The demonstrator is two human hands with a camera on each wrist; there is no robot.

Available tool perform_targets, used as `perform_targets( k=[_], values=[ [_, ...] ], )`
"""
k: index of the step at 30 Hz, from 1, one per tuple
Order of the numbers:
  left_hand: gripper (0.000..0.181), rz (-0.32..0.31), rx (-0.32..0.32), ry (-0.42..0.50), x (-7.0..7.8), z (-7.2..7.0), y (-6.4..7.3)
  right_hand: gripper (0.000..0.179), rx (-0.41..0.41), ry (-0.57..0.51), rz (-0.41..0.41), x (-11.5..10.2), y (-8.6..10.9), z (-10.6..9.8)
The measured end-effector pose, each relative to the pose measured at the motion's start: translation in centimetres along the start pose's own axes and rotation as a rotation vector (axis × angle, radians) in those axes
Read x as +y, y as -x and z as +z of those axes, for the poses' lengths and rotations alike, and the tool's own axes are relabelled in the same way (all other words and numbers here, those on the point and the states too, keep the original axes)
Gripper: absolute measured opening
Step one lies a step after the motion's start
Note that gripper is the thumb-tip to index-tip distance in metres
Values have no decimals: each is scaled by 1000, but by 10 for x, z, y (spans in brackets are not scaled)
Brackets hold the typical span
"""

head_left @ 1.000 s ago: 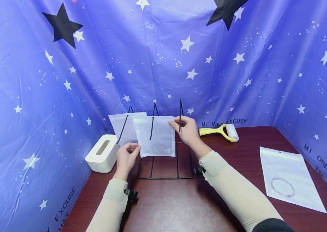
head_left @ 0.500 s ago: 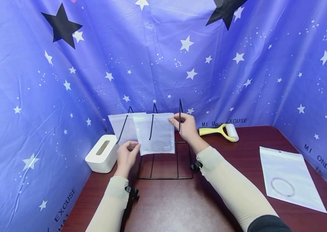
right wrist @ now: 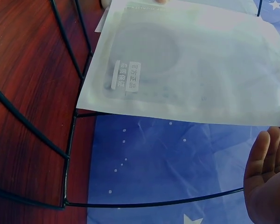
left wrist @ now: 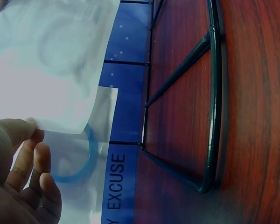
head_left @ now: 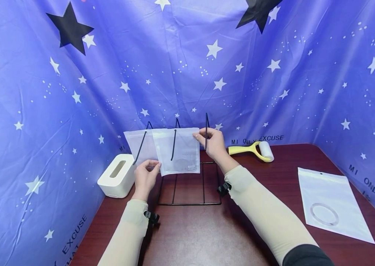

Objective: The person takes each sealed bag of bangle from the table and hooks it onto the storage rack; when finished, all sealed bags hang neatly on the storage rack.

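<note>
A translucent white zip bag (head_left: 185, 151) is at the middle hook (head_left: 174, 146) of a black wire display rack (head_left: 191, 204), the hook meeting its top edge. My left hand (head_left: 145, 177) pinches its lower left edge between thumb and index finger. At the upper right corner my right hand (head_left: 216, 144) pinches the bag, its fingers behind the right hook (head_left: 206, 129). A faint ring shape shows inside, near a small printed label (right wrist: 130, 77). Another zip bag (head_left: 133, 139) hangs on the left hook, partly covered; in the left wrist view it contains a blue ring (left wrist: 79, 176).
On the left of the dark red table (head_left: 204, 232) stands a white tissue box (head_left: 117, 179). A yellow-handled roller (head_left: 240, 149) lies behind the right arm. At the far right a larger white zip bag (head_left: 340, 199) lies flat with a ring in it. Starry blue cloth (head_left: 187, 74) surrounds the table.
Both hands have raised the middle bag slightly, bringing its top edge higher against the hook. The left bag, rack and other table items have stayed put.
</note>
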State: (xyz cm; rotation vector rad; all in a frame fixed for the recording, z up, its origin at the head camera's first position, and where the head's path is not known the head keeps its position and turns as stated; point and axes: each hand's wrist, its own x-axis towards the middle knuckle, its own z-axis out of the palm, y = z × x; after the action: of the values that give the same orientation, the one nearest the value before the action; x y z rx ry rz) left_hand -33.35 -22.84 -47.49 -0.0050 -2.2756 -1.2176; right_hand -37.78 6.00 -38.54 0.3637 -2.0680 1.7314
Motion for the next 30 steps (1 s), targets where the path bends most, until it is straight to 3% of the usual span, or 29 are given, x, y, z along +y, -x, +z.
perform_targets(
  k=[13,20,30],
  values=[
    [9,-17,6,17,0,2,0,27,-27,24,23,-1,-1,-2],
    [10,-44,-5,18,1,3,0,27,-30,20,4,0,0,-3],
    [10,-33,2,19,0,3,1,28,-23,28,-16,3,1,-5]
  ],
)
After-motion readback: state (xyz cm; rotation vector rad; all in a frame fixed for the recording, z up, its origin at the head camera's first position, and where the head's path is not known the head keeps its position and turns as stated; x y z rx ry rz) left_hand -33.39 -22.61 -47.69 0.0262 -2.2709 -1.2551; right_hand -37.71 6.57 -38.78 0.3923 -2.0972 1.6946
